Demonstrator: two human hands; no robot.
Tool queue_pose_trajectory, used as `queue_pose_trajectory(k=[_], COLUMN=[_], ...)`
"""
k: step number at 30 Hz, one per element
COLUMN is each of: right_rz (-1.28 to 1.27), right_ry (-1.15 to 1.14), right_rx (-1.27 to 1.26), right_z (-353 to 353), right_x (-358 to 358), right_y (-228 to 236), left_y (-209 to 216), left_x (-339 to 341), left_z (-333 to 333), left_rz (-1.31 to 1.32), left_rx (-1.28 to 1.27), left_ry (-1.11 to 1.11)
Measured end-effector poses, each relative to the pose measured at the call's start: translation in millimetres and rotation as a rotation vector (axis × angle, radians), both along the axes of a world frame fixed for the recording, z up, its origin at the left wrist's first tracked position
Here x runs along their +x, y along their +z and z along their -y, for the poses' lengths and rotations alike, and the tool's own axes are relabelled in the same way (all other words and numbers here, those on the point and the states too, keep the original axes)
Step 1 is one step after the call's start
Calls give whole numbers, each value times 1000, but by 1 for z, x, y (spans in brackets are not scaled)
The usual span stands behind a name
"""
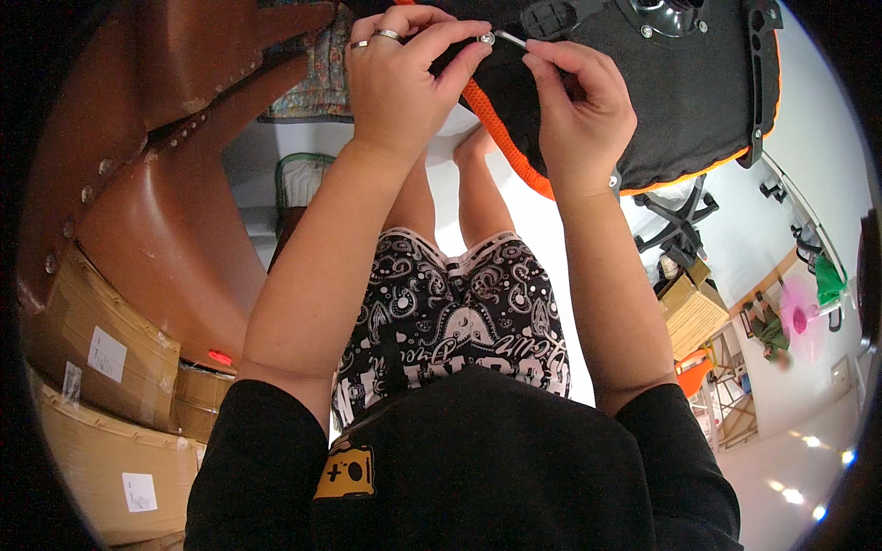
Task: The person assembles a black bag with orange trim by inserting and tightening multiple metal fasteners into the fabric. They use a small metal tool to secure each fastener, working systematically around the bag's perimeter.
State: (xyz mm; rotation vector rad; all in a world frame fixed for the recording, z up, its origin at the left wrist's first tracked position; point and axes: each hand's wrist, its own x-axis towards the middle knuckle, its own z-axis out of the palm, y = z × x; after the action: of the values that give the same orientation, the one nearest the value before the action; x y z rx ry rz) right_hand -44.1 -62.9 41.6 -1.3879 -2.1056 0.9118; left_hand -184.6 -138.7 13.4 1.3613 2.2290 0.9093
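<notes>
Near the top of the head view, my left hand (400, 78) pinches a small round silver metal piece (486, 39), which looks like a washer or bolt head, between thumb and index finger. Just to its right, the fingertips of my right hand (583, 110) are closed on a slim silver metal rod (511, 40). The rod's far end points at the round piece; whether they touch I cannot tell. Below and beyond both hands lies a black padded chair part (707, 110) with an orange mesh edge (505, 138). Black fittings with bolts show on its upper side.
A brown leather sofa (175, 248) fills the left, with cardboard boxes (110, 349) in front of it. To the right are a black star-shaped chair base (680, 223), an open carton (691, 317) and an orange chair (694, 372). My bare legs are below my hands.
</notes>
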Motion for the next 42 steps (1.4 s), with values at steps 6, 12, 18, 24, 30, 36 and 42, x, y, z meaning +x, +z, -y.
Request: queue_pose_trajectory(k=[6, 12, 18, 24, 30, 36, 42], right_rz=[-91, -74, 48, 55, 78, 159, 214], right_ry=[21, 35, 204, 261, 247, 302, 282], right_rx=[-68, -26, 207, 258, 208, 229, 227], right_z=[1, -2, -7, -8, -5, 3, 8], right_x=[1, 2, 0, 1, 3, 5, 2], right_y=[0, -7, 0, 2, 1, 5, 8], left_y=[-18, -18, -11, -2, 1, -16, -25], left_x=[2, 1, 1, 1, -2, 5, 7], left_z=[9, 9, 5, -4, -5, 5, 7], left_rz=[10, -2, 51, 107, 8, -36, 3], left_rx=[45, 45, 44, -8, 36, 114, 130], left_ry=[11, -22, 0, 44, -16, 24, 57])
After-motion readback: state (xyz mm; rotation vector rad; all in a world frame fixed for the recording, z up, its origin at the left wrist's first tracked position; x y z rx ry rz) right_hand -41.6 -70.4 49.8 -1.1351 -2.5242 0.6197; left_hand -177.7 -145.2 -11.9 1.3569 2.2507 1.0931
